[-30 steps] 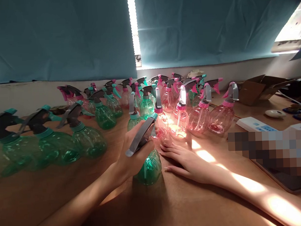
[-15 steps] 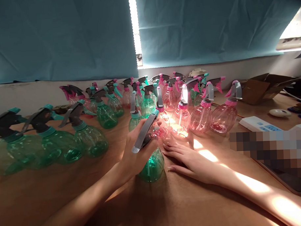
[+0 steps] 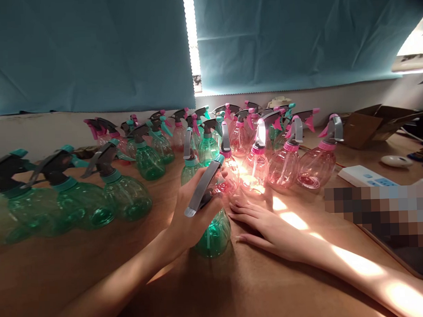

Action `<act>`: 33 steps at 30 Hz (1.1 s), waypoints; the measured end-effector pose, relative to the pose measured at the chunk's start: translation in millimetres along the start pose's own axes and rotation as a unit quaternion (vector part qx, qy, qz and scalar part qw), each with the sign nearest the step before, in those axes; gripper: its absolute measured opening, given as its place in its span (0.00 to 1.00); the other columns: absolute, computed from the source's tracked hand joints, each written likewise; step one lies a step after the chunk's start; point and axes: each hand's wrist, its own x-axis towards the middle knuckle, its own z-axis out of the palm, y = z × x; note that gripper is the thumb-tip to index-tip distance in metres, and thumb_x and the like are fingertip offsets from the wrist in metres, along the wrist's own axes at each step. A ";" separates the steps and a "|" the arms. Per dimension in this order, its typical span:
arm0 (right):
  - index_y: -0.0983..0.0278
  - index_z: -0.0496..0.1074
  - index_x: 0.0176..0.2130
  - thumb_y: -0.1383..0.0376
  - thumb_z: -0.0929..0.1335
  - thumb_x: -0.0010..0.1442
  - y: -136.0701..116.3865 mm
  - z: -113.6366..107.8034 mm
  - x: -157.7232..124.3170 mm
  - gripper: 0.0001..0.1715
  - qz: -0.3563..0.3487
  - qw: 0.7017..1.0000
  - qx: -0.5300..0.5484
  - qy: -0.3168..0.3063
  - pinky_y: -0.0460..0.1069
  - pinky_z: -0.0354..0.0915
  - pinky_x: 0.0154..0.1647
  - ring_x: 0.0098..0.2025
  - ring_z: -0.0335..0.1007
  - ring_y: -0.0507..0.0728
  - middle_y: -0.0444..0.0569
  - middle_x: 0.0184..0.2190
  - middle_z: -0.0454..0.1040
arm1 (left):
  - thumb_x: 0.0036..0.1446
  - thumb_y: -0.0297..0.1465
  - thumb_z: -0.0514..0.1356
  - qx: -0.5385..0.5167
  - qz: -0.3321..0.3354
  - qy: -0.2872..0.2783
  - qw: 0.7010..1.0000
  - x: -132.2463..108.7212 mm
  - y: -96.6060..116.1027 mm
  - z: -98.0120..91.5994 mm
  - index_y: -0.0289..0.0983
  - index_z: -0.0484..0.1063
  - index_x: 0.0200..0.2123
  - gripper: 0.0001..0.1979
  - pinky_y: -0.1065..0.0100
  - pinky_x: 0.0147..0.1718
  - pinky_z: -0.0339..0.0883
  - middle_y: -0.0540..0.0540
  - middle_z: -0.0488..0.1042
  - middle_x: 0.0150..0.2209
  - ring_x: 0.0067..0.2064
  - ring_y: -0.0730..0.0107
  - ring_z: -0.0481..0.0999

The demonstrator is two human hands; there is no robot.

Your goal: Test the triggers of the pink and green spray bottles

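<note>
My left hand point(image 3: 196, 212) is wrapped round the neck of a green spray bottle point(image 3: 213, 237) that stands upright on the wooden table point(image 3: 264, 286). The bottle's grey sprayer head with a teal nozzle tip shows above my fingers; its collar is hidden by them. My right hand point(image 3: 264, 223) lies flat on the table just right of that bottle, fingers stretched out and holding nothing. Right behind the hands stand a pink spray bottle point(image 3: 254, 171) in bright sunlight and another green spray bottle point(image 3: 190, 171), partly covered by my left hand.
A row of green spray bottles point(image 3: 128, 198) stands at the left, with more green and pink ones behind. Several pink bottles point(image 3: 316, 166) stand at the right. Beyond them are a cardboard box point(image 3: 361, 125), a white mouse point(image 3: 396, 161) and a power strip point(image 3: 366, 177). Blue curtains point(image 3: 90, 51) hang behind.
The view has shifted very slightly. Both hands and the held spray bottle keep their places.
</note>
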 end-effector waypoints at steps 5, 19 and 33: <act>0.65 0.62 0.65 0.50 0.62 0.69 1.1 1.3 -0.4 0.33 0.001 1.000 0.010 0.004 0.62 0.47 0.71 0.71 0.47 0.64 0.58 0.66 0.63 | 0.53 0.27 0.55 0.003 0.000 0.000 1.000 0.4 2.4 0.4 0.37 0.68 0.38 0.07 0.68 0.28 0.59 0.53 0.59 0.25 0.34 0.67 0.68; 0.63 0.65 0.64 0.53 0.65 0.68 0.1 1.2 -0.4 0.31 -0.002 0.999 0.023 0.024 0.63 0.51 0.69 0.68 0.54 0.66 0.58 0.63 0.66 | 0.55 0.26 0.57 -0.012 -0.010 -0.001 1.000 -1.4 -2.5 0.2 0.36 0.71 0.45 0.13 0.68 0.30 0.64 0.50 0.67 0.28 0.39 0.63 0.72; 0.62 0.63 0.65 0.52 0.64 0.68 1.1 2.7 -0.8 0.31 -0.009 0.999 0.015 0.027 0.63 0.52 0.68 0.68 0.55 0.65 0.58 0.63 0.67 | 0.56 0.29 0.57 -0.011 -0.023 0.003 1.000 -0.4 0.6 1.1 0.37 0.69 0.40 0.08 0.67 0.31 0.62 0.51 0.66 0.27 0.36 0.65 0.71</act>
